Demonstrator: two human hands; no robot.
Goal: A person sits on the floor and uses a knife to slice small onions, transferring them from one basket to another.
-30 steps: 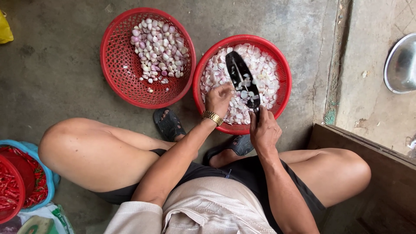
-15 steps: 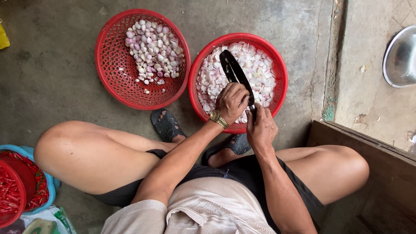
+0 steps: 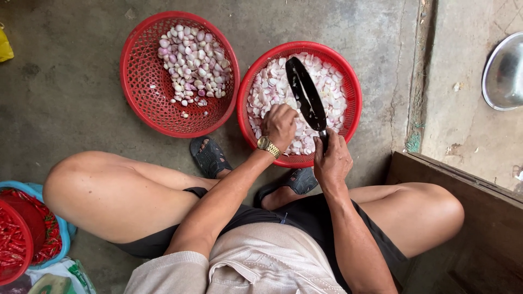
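- Head view looks straight down on a seated person, knees spread, over a grey concrete floor [image 3: 65, 81].
- Right hand [image 3: 332, 160] is clenched tight round the handle of a dark-bladed knife [image 3: 306, 92]; the blade points away from the body, over the near basket.
- Left hand [image 3: 280, 126], with a gold wristwatch [image 3: 268, 146] on the wrist, is curled closed just left of the blade; its contents are hidden, presumably one small bulb.
- Near red basket [image 3: 246, 114] sits on the floor just ahead of the feet and holds pale pink-white shallots [image 3: 272, 87], both hands working above its near rim.
- Second red basket [image 3: 141, 81] stands just beside it, to the left, with a smaller heap of shallots.
- Black sandals [image 3: 210, 158] are under the forearms.
- Red chillies [image 3: 16, 239] lie in red and blue baskets at the floor's lower left edge.
- Metal bowl [image 3: 504, 71] sits at the right edge.
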